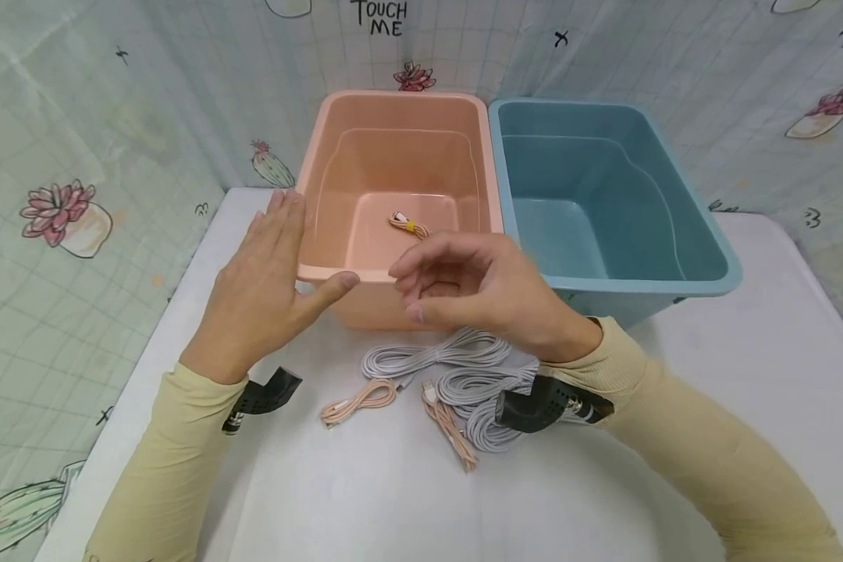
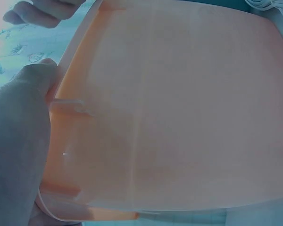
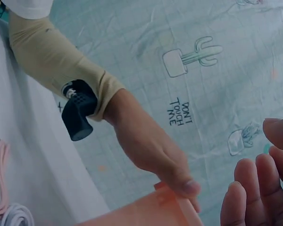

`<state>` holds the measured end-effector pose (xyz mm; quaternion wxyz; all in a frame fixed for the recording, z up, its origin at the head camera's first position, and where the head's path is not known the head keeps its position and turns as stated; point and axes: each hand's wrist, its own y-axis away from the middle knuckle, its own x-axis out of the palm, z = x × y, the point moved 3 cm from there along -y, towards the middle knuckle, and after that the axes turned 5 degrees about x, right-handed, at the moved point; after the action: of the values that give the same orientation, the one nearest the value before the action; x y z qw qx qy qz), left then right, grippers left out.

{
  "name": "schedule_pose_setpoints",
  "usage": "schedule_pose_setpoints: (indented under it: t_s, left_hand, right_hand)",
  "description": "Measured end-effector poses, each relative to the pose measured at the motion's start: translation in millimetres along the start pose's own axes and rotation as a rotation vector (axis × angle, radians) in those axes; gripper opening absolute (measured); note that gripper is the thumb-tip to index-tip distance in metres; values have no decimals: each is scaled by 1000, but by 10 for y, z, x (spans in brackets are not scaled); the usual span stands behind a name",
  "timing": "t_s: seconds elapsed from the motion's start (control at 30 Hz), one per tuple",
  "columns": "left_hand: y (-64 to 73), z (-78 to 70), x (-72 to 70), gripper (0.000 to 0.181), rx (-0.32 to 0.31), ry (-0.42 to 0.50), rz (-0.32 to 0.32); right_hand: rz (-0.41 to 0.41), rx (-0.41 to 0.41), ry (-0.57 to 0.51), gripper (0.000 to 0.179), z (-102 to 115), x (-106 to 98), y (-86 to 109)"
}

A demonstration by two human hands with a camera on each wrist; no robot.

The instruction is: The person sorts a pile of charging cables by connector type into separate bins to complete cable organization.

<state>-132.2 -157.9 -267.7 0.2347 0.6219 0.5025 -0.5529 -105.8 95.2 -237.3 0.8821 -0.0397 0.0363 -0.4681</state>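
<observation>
My left hand (image 1: 260, 273) lies with straight fingers along the left rim of the peach bin (image 1: 393, 275), its thumb at the front corner. Over that bin's front rim hovers my right hand (image 1: 474, 285), fingers loosely bent and nothing between them. The right wrist view shows the right hand's thumb and fingertips (image 3: 247, 188) apart. Inside the peach bin is a small peach cable bundle (image 1: 409, 225) with a yellow tie, partly hidden by the right hand. Below the hands lie two peach cables (image 1: 358, 403) and several coiled grey cables (image 1: 435, 357) on the white table.
A blue bin (image 1: 618, 286) stands against the peach one on its right. Behind both hangs a patterned cloth (image 1: 183, 94), which also covers the left side. The right forearm and its wrist camera (image 1: 534, 404) cover part of the grey coils.
</observation>
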Motion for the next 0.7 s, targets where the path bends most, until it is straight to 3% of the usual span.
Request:
schedule_pose_setpoints:
  t_s: [0.33,0.7]
  left_hand:
    - [3,0,5,108,1,7,-16]
    - [4,5,9,108,20,17,-28]
  right_hand:
    - [136,63,-85,38,-319,156,60]
    - [232,80,-21,40,-728,321,25]
